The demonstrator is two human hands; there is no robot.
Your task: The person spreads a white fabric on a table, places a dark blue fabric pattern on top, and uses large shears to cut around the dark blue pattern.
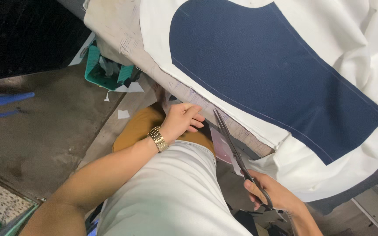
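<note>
Centre frame: the left hand [181,120], with a gold metal wristwatch [158,138], rests fingers curled on the table edge beside the white fabric sheet [355,57] bearing a navy blue fabric panel [267,65]. Lower right: the right hand [273,191] grips long black-handled scissors [238,155], blades nearly closed, pointing up-left along the sheet's edge.

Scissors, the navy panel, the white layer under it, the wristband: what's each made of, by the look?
Scissors: dark metal blades, dull sheen; handle material unclear.
Navy panel: matte woven cloth, fine weave texture, pale line along its edge, probably stitching or chalk.
White layer: soft matte fabric; it folds and drapes over the table edge.
Wristband on the left hand: gold-tone metal links, shiny.
</note>
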